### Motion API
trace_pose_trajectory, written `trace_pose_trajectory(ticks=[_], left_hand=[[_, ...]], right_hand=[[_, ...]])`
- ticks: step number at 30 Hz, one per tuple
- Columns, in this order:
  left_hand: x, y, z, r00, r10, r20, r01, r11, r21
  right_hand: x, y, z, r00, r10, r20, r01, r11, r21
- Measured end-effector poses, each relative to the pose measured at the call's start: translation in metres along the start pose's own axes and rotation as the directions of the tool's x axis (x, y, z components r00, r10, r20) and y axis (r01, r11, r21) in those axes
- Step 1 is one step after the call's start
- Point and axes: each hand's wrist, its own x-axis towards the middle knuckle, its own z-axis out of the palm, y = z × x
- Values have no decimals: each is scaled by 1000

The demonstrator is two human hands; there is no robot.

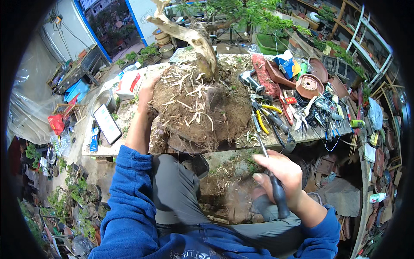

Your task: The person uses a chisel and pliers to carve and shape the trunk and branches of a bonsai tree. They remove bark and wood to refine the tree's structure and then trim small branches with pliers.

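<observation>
On the worktable (125, 142) stands a bonsai tree with a pale, bare trunk (189, 36). Its brown root ball (181, 108) is strewn with pale root shavings and has thin roots hanging at the near edge. My left hand (148, 93) is closed against the left side of the root ball, its fingers partly hidden. Over my right knee, my right hand (282, 175) is wrapped round the dark handle of a screwdriver-like tool (278, 194). The tool's thin metal shaft points up toward the table edge, apart from the roots; what kind of tip it has I cannot make out.
Yellow-handled pliers (261, 121), a hammer-like metal tool (252, 82), red-handled cutters (286, 108), and a brown pot (309, 86) crowd the right of the table. A phone (107, 124) and a metal bucket (105, 102) stand left. Green foliage (258, 15) overhangs the back.
</observation>
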Motion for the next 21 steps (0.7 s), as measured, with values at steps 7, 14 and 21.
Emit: trace_pose_trajectory(ticks=[7,14,21], left_hand=[[-53,64,21,983,185,-15,-185,970,-160],[-126,97,26,972,207,-107,-177,955,240],[-158,98,-2,941,337,-19,-329,928,175]], right_hand=[[36,16,57,983,73,-166,-76,997,-11],[97,69,54,884,360,-299,-331,932,146],[155,58,55,824,311,-473,-145,923,356]])
